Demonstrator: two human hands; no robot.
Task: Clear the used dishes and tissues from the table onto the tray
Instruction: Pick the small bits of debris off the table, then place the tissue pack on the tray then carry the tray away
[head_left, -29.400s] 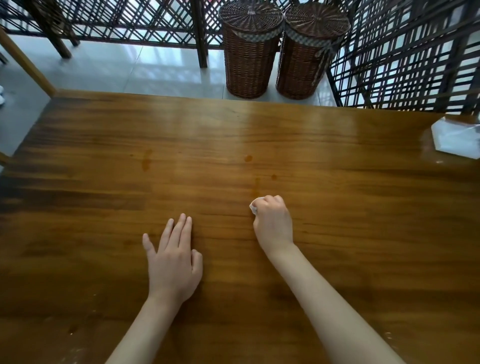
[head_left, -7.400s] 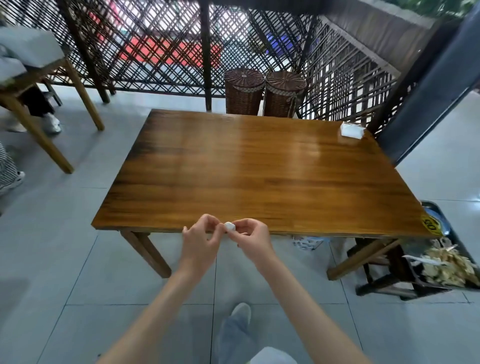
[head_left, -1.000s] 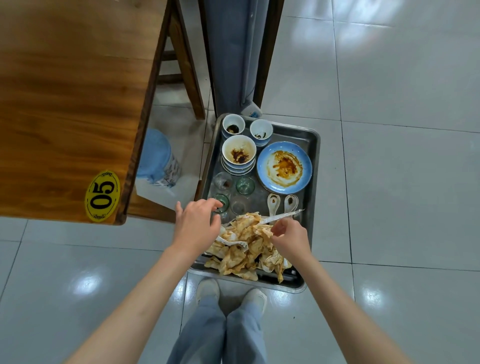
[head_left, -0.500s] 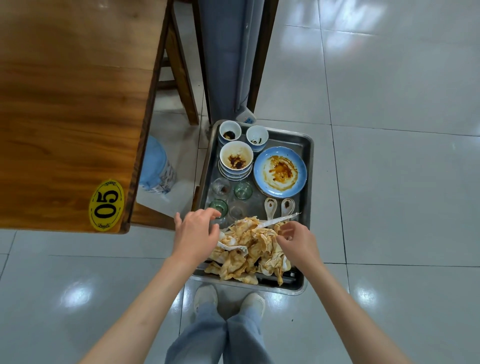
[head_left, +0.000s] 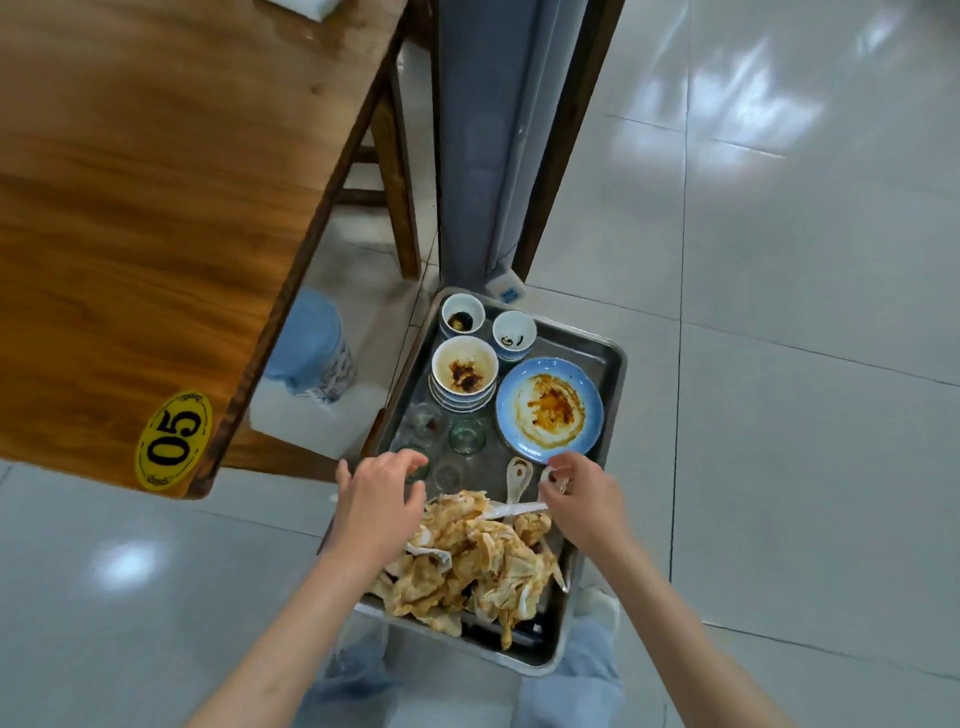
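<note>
Steel tray: one plate, two spoons, perhaps four glasses.

head view, steeply down, close

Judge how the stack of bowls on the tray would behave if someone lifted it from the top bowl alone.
The stack of bowls is several nested bowls, so probably only the top one would lift. They look ceramic, so likely heavy and breakable. Sauce residue inside may make the grip slippery.
</note>
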